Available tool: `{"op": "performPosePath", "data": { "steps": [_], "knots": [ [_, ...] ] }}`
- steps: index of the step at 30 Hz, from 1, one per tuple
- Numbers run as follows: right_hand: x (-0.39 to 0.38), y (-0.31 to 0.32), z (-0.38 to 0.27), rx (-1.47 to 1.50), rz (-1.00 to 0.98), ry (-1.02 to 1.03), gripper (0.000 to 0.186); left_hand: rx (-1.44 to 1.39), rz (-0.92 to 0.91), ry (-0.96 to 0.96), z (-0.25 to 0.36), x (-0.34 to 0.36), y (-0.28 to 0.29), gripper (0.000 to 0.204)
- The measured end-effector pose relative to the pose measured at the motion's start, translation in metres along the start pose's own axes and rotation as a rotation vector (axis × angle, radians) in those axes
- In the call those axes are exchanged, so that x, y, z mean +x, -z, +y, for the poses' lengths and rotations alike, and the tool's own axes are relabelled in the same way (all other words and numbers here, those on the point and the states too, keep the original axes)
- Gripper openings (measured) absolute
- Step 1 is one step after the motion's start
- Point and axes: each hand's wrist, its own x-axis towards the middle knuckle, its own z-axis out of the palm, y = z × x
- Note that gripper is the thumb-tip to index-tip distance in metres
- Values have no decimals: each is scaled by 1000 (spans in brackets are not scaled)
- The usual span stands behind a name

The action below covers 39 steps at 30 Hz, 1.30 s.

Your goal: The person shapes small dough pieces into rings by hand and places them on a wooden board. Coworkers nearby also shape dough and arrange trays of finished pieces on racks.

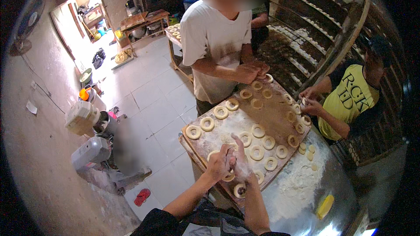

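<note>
My left hand [220, 162] and my right hand [243, 166] meet above the near part of a floured wooden board [232, 124]. The left fingers are curled in against the right palm; whatever they hold, if anything, is hidden. On the right hand, dusted with flour, at least one finger is stretched upward. Pale dough rings lie all over the board, one ring [239, 190] just below my right wrist and another ring [229, 175] partly covered by my hands. A further ring [256, 153] sits just right of my right hand.
Across the board a person in a white shirt [218, 39] handles dough; at right, one in a yellow shirt [350, 100] does too. The metal table [337, 188] carries loose flour [297, 192], small dough pieces [309, 155] and a yellow object [324, 206]. Racks [302, 30] stand behind.
</note>
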Motion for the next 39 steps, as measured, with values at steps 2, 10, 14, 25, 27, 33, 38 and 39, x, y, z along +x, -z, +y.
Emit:
{"op": "performPosePath", "data": {
  "steps": [2,10,14,25,27,33,38,39],
  "knots": [
    [18,-11,5,377,-40,-223,66,78,64,56,-11,9,10,10],
    [58,-39,27,563,101,-75,41,51,57,207,-36,29,42,14],
    [73,-47,17,7,81,-246,44,86,22,146,-43,35,54,13],
    [102,-60,4,-95,196,-299,70,307,-96,448,-48,68,71,27],
    [102,-57,6,-605,240,-449,78,796,-83,441,-58,74,80,33],
    [87,-58,24,-1287,103,-167,87,774,-115,391,-69,43,96,59],
    [88,-76,43,-1267,54,-120,80,825,-150,389,-82,30,83,67],
    [90,-78,44,-1236,55,-106,78,844,-127,409,-85,29,81,69]
  ]
}}
